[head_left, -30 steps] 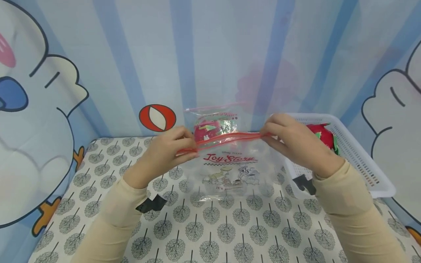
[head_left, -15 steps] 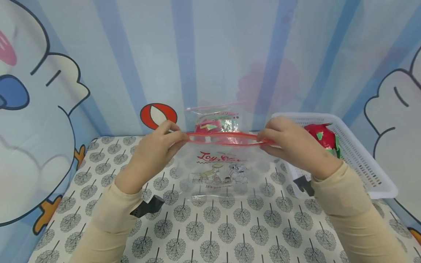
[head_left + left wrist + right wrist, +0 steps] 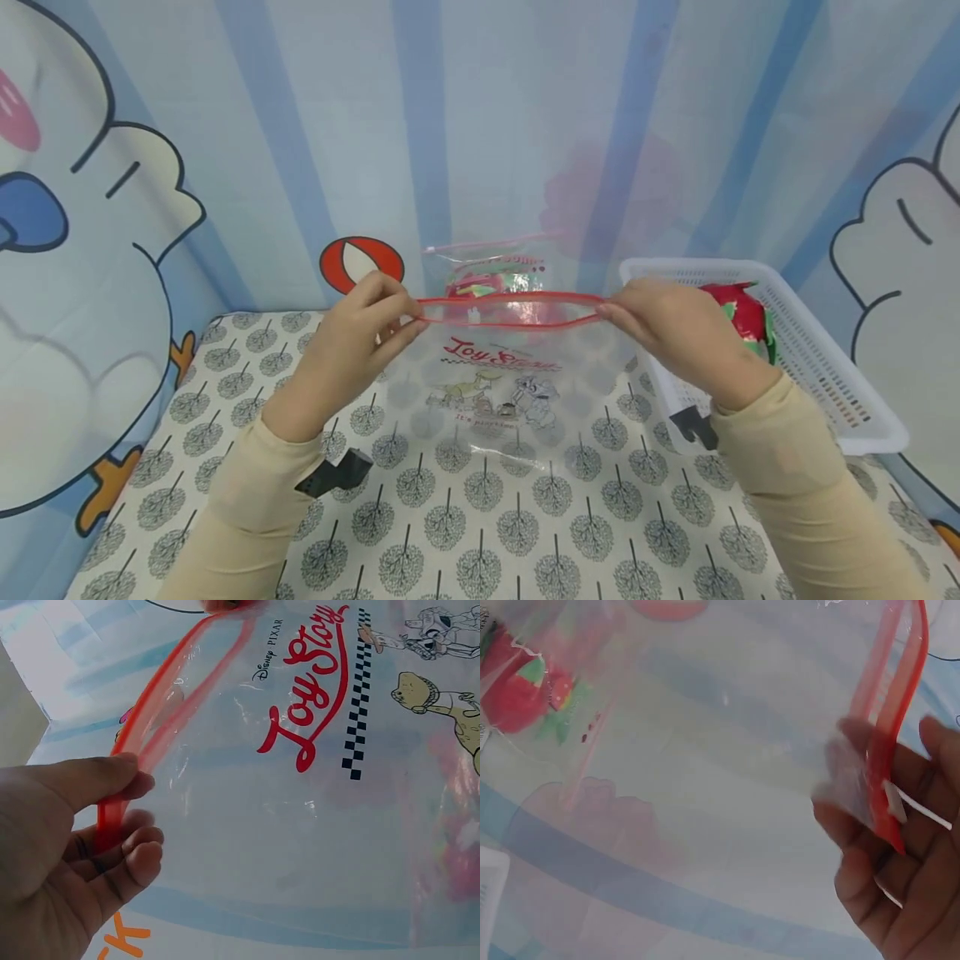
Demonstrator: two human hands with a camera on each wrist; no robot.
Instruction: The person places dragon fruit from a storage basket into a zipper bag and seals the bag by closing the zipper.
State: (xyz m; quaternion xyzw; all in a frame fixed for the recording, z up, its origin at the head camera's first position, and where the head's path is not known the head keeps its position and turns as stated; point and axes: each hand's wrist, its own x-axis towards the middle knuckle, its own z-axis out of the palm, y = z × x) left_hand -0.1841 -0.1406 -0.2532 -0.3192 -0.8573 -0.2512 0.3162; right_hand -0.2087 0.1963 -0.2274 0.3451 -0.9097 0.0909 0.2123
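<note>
Between the two hands hangs a clear zip bag with a red zip rim and a red "Toy Story" print above cartoon figures. Its mouth gapes slightly between two red strips. My left hand pinches the left end of the rim between thumb and fingers, as the left wrist view also shows. At the opposite end, my right hand grips the rim by its corner; a small white slider sits there among the fingers. No contents are visible inside this bag.
Behind it, against the striped backdrop, stands another clear zip bag with red and green contents. A white plastic basket at the right holds a red and green item. A tree-patterned cloth covers the table.
My left hand has shifted left and slightly up along the rim. The red strips, close together before, have spread apart and the rim is now stretched nearly level.
</note>
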